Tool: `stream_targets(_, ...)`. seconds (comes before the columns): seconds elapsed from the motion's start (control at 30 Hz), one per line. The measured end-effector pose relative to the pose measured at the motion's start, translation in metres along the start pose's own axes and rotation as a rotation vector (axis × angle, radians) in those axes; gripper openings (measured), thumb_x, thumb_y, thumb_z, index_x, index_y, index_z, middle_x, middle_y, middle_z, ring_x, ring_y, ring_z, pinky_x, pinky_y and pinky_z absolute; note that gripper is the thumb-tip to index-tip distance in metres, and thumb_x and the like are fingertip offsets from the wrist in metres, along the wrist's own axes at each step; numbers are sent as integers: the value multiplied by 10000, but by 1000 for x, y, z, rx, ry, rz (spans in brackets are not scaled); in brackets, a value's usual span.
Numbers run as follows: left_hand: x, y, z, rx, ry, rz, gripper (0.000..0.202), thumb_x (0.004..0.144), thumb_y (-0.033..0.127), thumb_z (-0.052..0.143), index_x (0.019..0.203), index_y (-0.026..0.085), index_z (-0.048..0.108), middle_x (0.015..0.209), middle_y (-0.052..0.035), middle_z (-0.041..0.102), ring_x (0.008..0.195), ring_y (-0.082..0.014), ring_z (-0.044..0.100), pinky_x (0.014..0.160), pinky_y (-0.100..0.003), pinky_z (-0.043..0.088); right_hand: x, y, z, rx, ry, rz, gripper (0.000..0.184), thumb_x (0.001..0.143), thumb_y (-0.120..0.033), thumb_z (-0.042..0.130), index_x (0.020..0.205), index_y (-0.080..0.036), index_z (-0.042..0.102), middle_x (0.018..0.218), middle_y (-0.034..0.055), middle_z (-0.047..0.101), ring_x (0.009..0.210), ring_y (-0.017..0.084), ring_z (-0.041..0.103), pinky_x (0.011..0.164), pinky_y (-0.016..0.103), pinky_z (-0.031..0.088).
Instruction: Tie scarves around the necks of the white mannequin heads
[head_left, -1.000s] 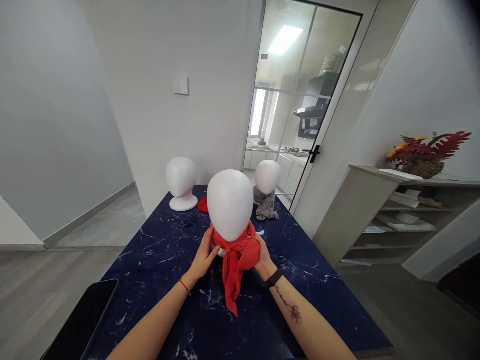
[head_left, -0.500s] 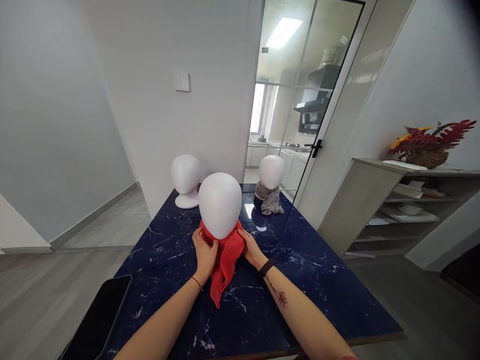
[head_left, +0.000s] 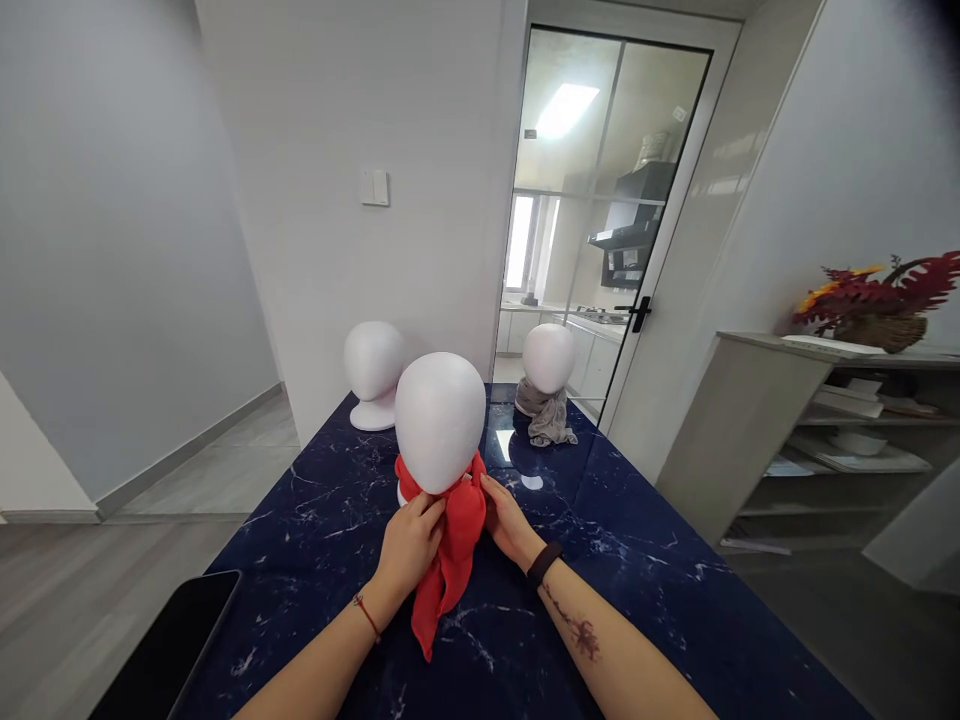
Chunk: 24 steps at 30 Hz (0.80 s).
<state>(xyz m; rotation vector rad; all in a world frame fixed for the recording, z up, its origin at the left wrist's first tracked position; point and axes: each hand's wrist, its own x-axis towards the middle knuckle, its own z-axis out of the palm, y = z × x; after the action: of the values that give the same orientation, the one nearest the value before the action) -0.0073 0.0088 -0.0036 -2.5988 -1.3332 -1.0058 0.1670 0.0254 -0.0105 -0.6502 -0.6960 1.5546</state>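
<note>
A white foam mannequin head (head_left: 440,420) stands near me on the dark blue marbled table (head_left: 637,600). A red scarf (head_left: 450,560) is wrapped round its neck and hangs down in front. My left hand (head_left: 409,545) pinches the scarf on its left side below the chin, fingers closed on the cloth. On the scarf's right side my right hand (head_left: 510,520) presses against the cloth at the neck, fingers curled onto it. A black band sits on my right wrist and a red string on my left.
Two more white foam heads stand at the table's far end, a bare one (head_left: 373,372) on the left and one (head_left: 548,360) wearing a grey scarf (head_left: 546,422). A black phone (head_left: 169,655) lies at the near left edge. Shelves (head_left: 825,440) stand at right, a glass door (head_left: 600,220) behind.
The near head and scarf have shifted slightly left and the view has drawn back. Both hands have moved from the sides of the neck to the front, onto the scarf's knot.
</note>
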Motion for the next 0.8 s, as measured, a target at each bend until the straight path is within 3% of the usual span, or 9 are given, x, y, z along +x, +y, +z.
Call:
stream_targets(0.2,3,1,-3,110,-17,10,402,787,63,411,1129,201,568,1094,-100,592,890,-245,582,750,-366,449,2,-8,6,60,-39,-30,232,736,-346,701,937,-236,668,964,-1,705,847,142,645,777,263,476)
stream_targets(0.33,5,4,-4,150,27,-35,319,812,130,440,1104,187,557,1069,-95,610,845,-245,594,701,-359,424,-3,-18,20,124,-128,-13,210,784,-340,657,952,-214,673,931,8,712,866,141,645,834,267,473)
stream_targets(0.47,6,3,-5,212,72,-83,242,829,182,460,1035,174,586,1008,-101,645,795,-249,606,664,-360,392,-9,-22,27,125,-133,36,162,789,-313,654,892,-191,675,861,14,717,803,136,652,803,261,483)
stream_targets(0.6,8,2,-8,256,102,-92,202,809,192,485,963,180,616,980,-108,663,806,-257,611,669,-366,368,-8,-25,20,85,-131,35,155,783,-314,657,876,-190,667,841,12,714,771,137,650,746,259,492)
stream_targets(0.8,9,1,-11,273,67,-33,154,823,264,496,822,187,628,854,-102,674,766,-247,605,671,-364,356,-1,-32,7,83,-25,-45,157,742,-282,683,875,-200,658,835,2,715,719,131,642,687,248,479)
